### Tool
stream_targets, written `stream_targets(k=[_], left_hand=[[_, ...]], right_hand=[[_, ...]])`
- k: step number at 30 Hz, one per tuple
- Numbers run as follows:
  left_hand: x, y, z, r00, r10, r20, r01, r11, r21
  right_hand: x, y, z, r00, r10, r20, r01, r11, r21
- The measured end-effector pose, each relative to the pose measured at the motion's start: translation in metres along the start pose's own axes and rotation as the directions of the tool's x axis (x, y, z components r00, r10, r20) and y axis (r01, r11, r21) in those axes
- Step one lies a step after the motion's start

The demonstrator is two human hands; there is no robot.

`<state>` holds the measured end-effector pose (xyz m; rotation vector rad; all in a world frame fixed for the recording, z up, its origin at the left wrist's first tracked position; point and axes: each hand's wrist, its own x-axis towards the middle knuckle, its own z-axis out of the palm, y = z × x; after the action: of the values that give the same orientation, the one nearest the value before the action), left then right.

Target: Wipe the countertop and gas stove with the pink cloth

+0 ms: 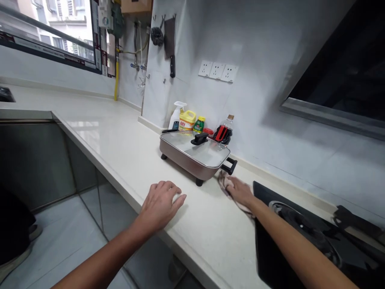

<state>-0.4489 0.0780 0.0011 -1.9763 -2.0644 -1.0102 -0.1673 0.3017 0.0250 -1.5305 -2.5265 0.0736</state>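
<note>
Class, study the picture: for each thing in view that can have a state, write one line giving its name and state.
Right hand, holding the cloth
Left hand, empty, over the counter
Cloth, bunched
Pan, standing on its feet
Lid, on the pan
Dark-liquid bottle, capped, partly full
Spray bottle, upright
Cleaver, hanging handle down
Wall sockets, nothing plugged in
Burner, no flame visible

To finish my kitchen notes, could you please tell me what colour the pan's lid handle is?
The lid handle is black, shown best in the head view.
</note>
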Motion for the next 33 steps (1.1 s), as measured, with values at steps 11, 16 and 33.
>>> stream_targets(k=[11, 16, 33], left_hand=[[0.008, -0.003, -0.004, 0.992, -0.104, 0.073, 0.108, 0.992, -0.058], [0.009, -0.001, -0.004, 0.990, -0.133, 0.039, 0.135, 0.989, -0.064], [0.010, 0.003, -0.005, 0.991, -0.132, 0.002, 0.132, 0.989, 0.067]], right_hand=[[0.047, 0.042, 0.003, 0.981, 0.191, -0.013, -0.192, 0.979, -0.073], [-0.012, 0.010, 0.003, 0.995, 0.097, 0.010, -0.096, 0.993, -0.061], [-0.220, -0.153, 0.005, 0.904, -0.414, 0.112, 0.379, 0.893, 0.241]])
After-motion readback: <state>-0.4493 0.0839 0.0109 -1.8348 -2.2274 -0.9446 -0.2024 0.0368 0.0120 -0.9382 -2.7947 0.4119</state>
